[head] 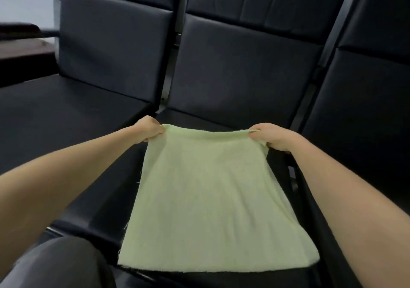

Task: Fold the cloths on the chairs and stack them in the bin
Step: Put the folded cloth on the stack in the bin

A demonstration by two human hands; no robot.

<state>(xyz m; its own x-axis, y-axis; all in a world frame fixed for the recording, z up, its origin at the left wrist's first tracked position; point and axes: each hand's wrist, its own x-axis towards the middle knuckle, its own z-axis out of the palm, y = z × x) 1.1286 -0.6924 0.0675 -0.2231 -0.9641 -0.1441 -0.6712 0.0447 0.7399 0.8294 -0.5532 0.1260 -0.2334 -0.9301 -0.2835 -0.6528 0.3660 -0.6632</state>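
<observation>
cloth (213, 199) | pale green, frayed edges | far edge raised, near edge flat on middle chair seat (106, 210)

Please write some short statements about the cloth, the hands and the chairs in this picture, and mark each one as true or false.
1. The left hand and the right hand each pinch a far corner of the pale green rectangular cloth. True.
2. The cloth lies on the leftmost chair. False: it lies on the seat of the black padded middle chair.
3. The cloth's near edge rests on that seat. True.
4. A bin stands beside the cloth. False: no bin is in view.
</observation>
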